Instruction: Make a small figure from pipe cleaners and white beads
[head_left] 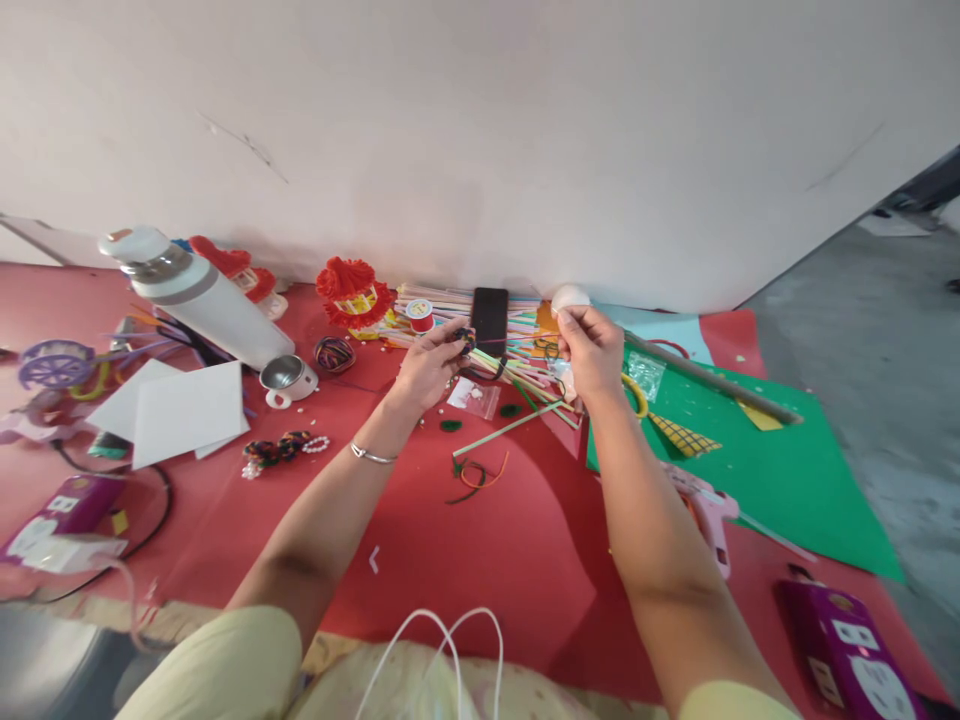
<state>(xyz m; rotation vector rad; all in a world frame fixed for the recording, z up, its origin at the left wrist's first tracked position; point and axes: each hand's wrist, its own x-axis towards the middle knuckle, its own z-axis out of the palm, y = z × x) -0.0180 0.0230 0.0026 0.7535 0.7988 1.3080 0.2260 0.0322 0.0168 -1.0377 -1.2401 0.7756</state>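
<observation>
My left hand is closed around a small bundle of dark multicoloured yarn, held above the red table. From it a thin strand of yarn stretches rightward across the front of a black phone. At the other side my right hand pinches thumb and finger together on what looks like the far end of this strand, too fine to see clearly there. A ball of the same yarn lies left of my left hand. Below it rests a yarn piece with white beads.
Paper straws, a thread spool and a small bead bag lie beneath my hands. A white bottle and steel cup stand left. Right are green sheet, a pink glue gun and a purple power strip.
</observation>
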